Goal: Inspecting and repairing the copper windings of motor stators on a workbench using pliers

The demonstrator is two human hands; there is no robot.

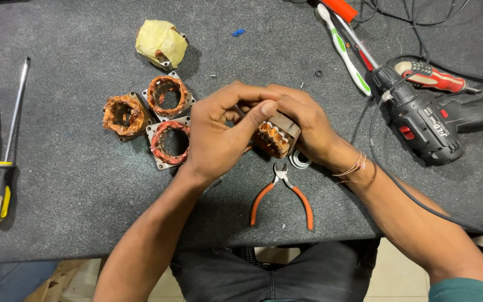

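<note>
Head view: left hand (216, 134) and right hand (303, 120) both clasped around square metal stator with copper windings (275, 137), held just above grey felt-covered table (85, 212). Fingers curled tight on it. Three similar copper-wound stators (166, 112) near left hand; orange-handled pliers (282, 196) just below; black cordless drill (426, 120) well right.

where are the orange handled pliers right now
In the head view, the orange-handled pliers lie on the grey table near its front edge, just below the two hands and between the forearms.
</note>
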